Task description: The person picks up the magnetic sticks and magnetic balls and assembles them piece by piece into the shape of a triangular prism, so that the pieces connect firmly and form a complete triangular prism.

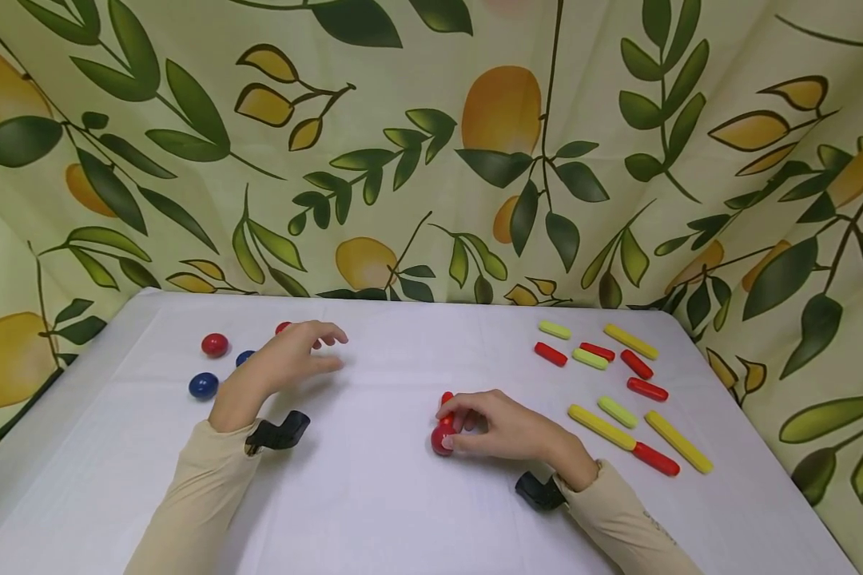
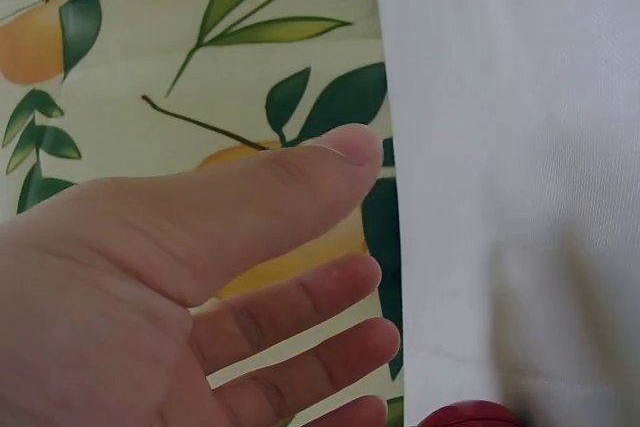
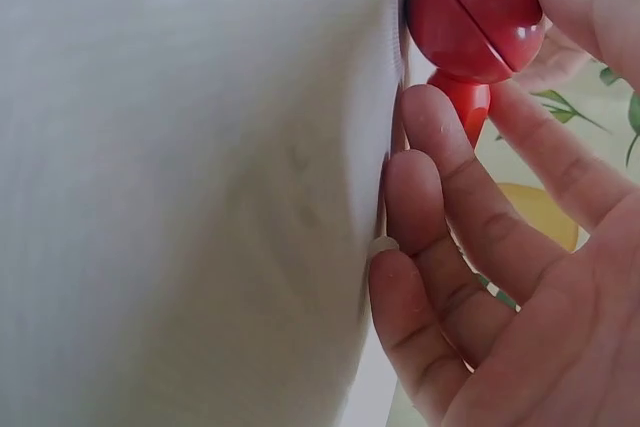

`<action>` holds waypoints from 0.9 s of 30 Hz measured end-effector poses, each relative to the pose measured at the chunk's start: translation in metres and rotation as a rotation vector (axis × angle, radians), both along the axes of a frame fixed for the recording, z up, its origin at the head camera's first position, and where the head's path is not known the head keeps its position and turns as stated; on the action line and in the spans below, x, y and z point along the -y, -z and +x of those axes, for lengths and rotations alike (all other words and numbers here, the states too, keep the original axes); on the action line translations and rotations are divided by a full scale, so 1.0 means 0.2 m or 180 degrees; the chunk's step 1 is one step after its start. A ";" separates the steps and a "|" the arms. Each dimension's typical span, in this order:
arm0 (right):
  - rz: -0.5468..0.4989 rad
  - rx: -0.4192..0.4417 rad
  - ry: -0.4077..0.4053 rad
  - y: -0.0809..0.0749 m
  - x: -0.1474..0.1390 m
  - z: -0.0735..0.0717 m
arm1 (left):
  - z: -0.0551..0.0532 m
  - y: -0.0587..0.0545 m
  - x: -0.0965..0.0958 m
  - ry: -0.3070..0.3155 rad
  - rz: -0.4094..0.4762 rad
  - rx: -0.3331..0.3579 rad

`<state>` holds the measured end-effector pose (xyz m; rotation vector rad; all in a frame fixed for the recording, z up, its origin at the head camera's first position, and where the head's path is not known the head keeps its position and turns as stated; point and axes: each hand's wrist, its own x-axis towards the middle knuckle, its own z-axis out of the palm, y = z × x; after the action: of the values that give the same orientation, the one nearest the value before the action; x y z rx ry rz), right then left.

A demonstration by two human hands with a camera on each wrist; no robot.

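1. While both hands are out over the white tablecloth (image 1: 374, 511), a red ball (image 1: 215, 345) sits to the left of the left hand (image 1: 288, 355), and a dark blue ball (image 1: 204, 386) lies nearer to that wrist.
2. Another blue ball (image 1: 244, 357) and another red ball (image 1: 283, 327) peek out just past the left hand, each partly covered by it from where I look.
3. The left hand itself is relaxed over the cloth, fingers gently bent and thumb apart from them; a black device (image 1: 279, 431) shows at its wrist, by the beige sleeve (image 1: 194, 495).
4. Across from it, the right hand (image 1: 503, 423) grips a grooved red ball (image 1: 442, 439) at its fingertips, thumb against the side and fingers curved in. A red rod (image 1: 447, 398) sits at its forefinger, apparently touching the ball.
5. Just right of the right hand, a yellow stick (image 1: 602, 427) meets a red stick (image 1: 657, 459) end to end, with a light green stick (image 1: 618, 411) beside them and a second yellow stick (image 1: 679, 442) farther right.
6. Beyond these, ahead and to the right of the right hand, lie more light green, red and yellow sticks (image 1: 636, 364), loosely scattered.
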<state>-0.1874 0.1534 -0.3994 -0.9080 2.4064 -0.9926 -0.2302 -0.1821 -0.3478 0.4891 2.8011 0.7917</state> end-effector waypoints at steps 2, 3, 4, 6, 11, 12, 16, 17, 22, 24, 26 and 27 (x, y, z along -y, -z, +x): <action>-0.0016 0.0022 0.0011 0.00 0.00 0.00 | 0.00 -0.01 0.01 -0.0009 -0.0021 0.0018; -0.0032 0.0029 0.0015 0.00 0.00 0.00 | 0.00 -0.01 0.01 -0.0015 -0.0020 0.0033; -0.0043 0.0044 0.0024 0.00 0.00 0.00 | 0.00 -0.01 0.02 -0.0011 -0.0026 0.0033; -0.0077 0.0062 0.0028 0.00 0.00 0.00 | 0.00 -0.01 0.03 -0.0011 -0.0044 0.0045; -0.0103 0.0094 0.0050 0.00 0.00 0.00 | 0.00 -0.02 0.07 -0.0022 -0.0079 0.0085; -0.0103 0.0098 0.0051 0.00 0.00 0.00 | 0.00 -0.02 0.08 -0.0017 -0.0077 0.0094; -0.0092 0.0090 0.0048 0.01 0.00 0.00 | 0.00 -0.02 0.10 -0.0040 -0.0090 0.0118; -0.0090 0.0081 0.0043 0.01 0.00 0.00 | 0.00 -0.02 0.11 -0.0047 -0.0098 0.0131; -0.0071 0.0058 0.0036 0.01 0.00 0.00 | -0.01 -0.03 0.13 -0.0102 -0.0180 0.0163; -0.0075 0.0070 0.0040 0.01 0.00 0.00 | -0.01 -0.03 0.14 -0.0123 -0.0218 0.0159; -0.0078 0.0074 0.0043 0.01 0.00 0.00 | 0.00 -0.03 0.15 -0.0143 -0.0246 0.0171; -0.0082 0.0073 0.0046 0.01 0.00 0.00 | 0.00 -0.02 0.15 -0.0158 -0.0256 0.0190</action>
<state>-0.1875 0.1541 -0.4021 -0.8846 2.3897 -1.0358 -0.2307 -0.2115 -0.3428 0.3778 2.7868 0.6880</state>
